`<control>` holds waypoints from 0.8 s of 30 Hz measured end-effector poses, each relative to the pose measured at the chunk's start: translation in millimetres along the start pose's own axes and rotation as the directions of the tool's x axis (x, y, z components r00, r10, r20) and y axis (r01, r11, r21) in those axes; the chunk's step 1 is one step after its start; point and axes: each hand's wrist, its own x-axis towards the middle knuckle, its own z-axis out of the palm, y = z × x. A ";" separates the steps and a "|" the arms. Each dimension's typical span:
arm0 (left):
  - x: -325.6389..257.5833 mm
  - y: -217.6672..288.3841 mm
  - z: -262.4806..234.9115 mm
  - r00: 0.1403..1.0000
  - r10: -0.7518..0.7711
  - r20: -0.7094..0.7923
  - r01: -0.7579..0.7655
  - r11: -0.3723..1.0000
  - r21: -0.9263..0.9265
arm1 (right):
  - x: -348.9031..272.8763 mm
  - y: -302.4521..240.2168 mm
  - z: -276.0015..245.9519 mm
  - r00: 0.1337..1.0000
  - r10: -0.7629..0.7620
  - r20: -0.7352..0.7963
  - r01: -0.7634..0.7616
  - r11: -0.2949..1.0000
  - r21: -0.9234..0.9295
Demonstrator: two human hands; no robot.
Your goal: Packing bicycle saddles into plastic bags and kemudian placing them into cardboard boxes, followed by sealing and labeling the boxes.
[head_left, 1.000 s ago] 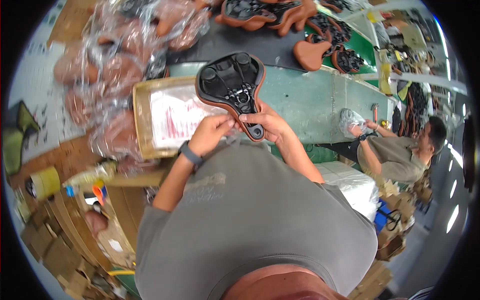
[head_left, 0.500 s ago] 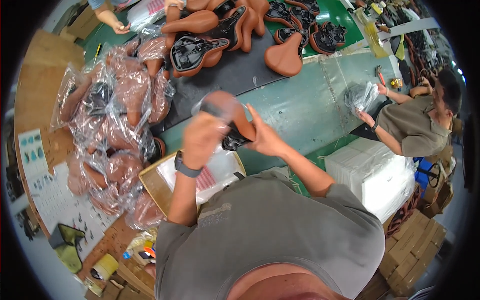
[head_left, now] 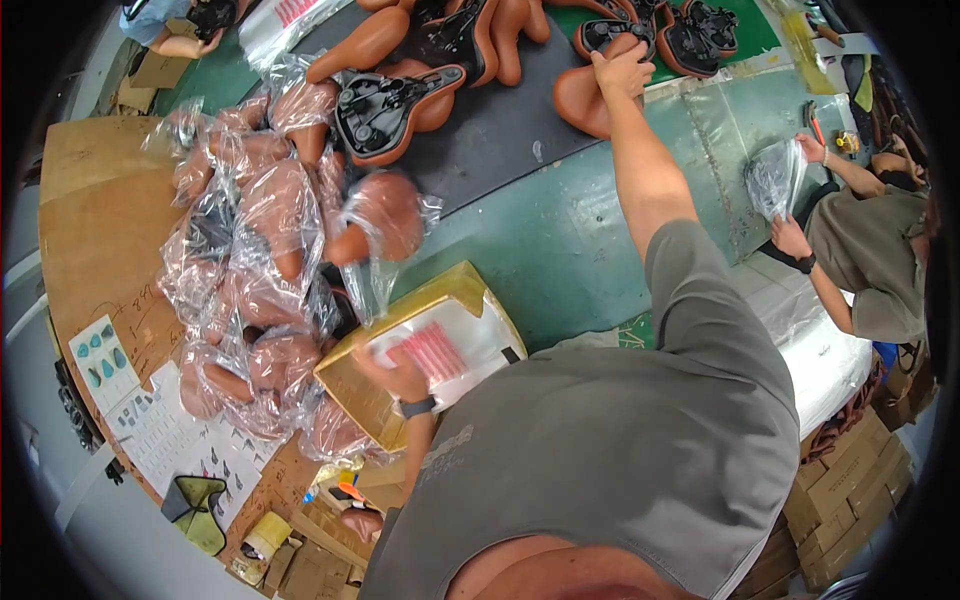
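My right hand [head_left: 622,72] reaches far forward across the bench, its fingers wrapped around the narrow end of a brown bicycle saddle [head_left: 582,102]. That saddle lies brown side up beside other saddles showing black undersides. Low on the left, my left hand [head_left: 398,372] hovers over or touches clear plastic bags with red print [head_left: 432,352]. Its fingers look loosely spread, slightly smeared, with nothing seen in them. The bags lie in an open cardboard box [head_left: 470,285]. Just beyond the box, a bagged brown saddle [head_left: 385,215] rests against the heap of bagged saddles [head_left: 275,215].
Unbagged saddles [head_left: 400,110] lie piled on a dark mat [head_left: 500,160] at the far side. On the right a co-worker [head_left: 860,250] handles a clear bag [head_left: 775,178]. Another person's hand [head_left: 208,42] holds a black part at far left. Pliers [head_left: 815,125] lie on the bench.
The saddle that was between my hands is gone from them; a bagged saddle now lies by the heap. My right hand has moved forward onto another saddle, my left down to the box.
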 end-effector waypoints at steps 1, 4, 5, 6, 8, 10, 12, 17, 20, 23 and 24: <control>-18.2 -0.6 13.1 0.970 0.090 0.227 -0.089 0.996 -0.014 | -7.4 3.3 -4.5 0.997 -0.029 -0.078 0.034 0.997 0.066; -63.0 21.9 52.6 0.973 0.082 0.213 -0.068 0.995 -0.071 | -107.9 40.8 -49.4 0.850 -0.455 -0.265 0.517 0.815 0.260; -63.4 22.9 59.0 0.953 0.215 0.213 -0.210 0.977 -0.046 | -155.3 69.0 -71.3 0.878 -0.408 -0.251 0.478 0.785 0.394; -66.9 23.4 68.6 0.937 0.309 0.163 -0.289 0.948 -0.131 | -200.3 102.6 -98.8 0.959 -0.281 -0.025 0.242 0.775 0.584; -88.5 -7.6 90.0 0.901 0.287 0.326 -0.262 0.958 -0.119 | -291.2 182.0 -140.7 0.942 -0.309 0.133 0.195 0.824 0.532; -105.0 -27.5 118.0 0.826 0.020 0.563 -0.019 1.000 -0.007 | -357.7 262.3 -162.6 0.921 -0.312 0.235 0.236 0.924 0.301; -138.4 -105.3 142.2 0.770 -0.243 0.589 0.259 0.964 0.059 | -415.1 313.1 -178.2 0.873 -0.223 0.434 0.180 0.974 0.137; -145.1 -61.9 128.8 0.904 0.023 0.427 -0.031 0.999 0.011 | -448.9 414.3 -186.0 0.814 -0.022 0.581 -0.077 0.987 0.144; -162.5 -94.3 114.1 0.822 -0.104 0.560 0.049 0.992 0.113 | -434.6 359.5 -211.1 0.204 0.117 0.972 -0.584 0.812 0.025; -186.3 -113.6 123.0 0.924 -0.005 0.383 -0.035 0.995 0.098 | -435.6 324.0 -227.8 0.170 0.148 0.974 -0.682 0.731 0.007; -187.1 -96.4 117.5 0.923 0.075 0.378 -0.116 0.989 0.088 | -438.9 324.3 -235.1 0.179 0.144 0.973 -0.667 0.745 0.012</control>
